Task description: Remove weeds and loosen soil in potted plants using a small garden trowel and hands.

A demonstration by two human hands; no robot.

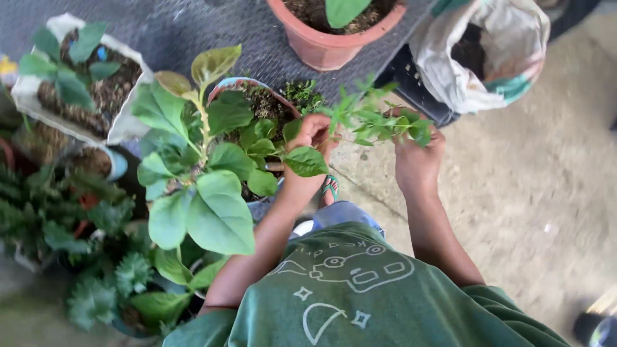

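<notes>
In the middle of the frame, the left hand (310, 138) pinches the stem end of a leafy green sprig (379, 119), fingers closed narrowly on it, while the right hand (418, 157) closes on the same sprig further along, towards its tip; the leaves hide the fingertips. The sprig runs crosswise between both hands, above the concrete floor (527, 193) and just right of a soil-filled pot (257, 103) holding a large-leaved plant (205, 180).

The thin stem looks liable to snap or shed leaves if the hands pull apart or twist too hard.

Counting: one sprig, two hands, one terracotta pot (334, 45) at the top centre, one open sack of soil (495, 51) at the upper right, one white grow bag (77, 77) at the upper left, and several ferny plants (96, 283) at the lower left, too overlapped to count.
</notes>
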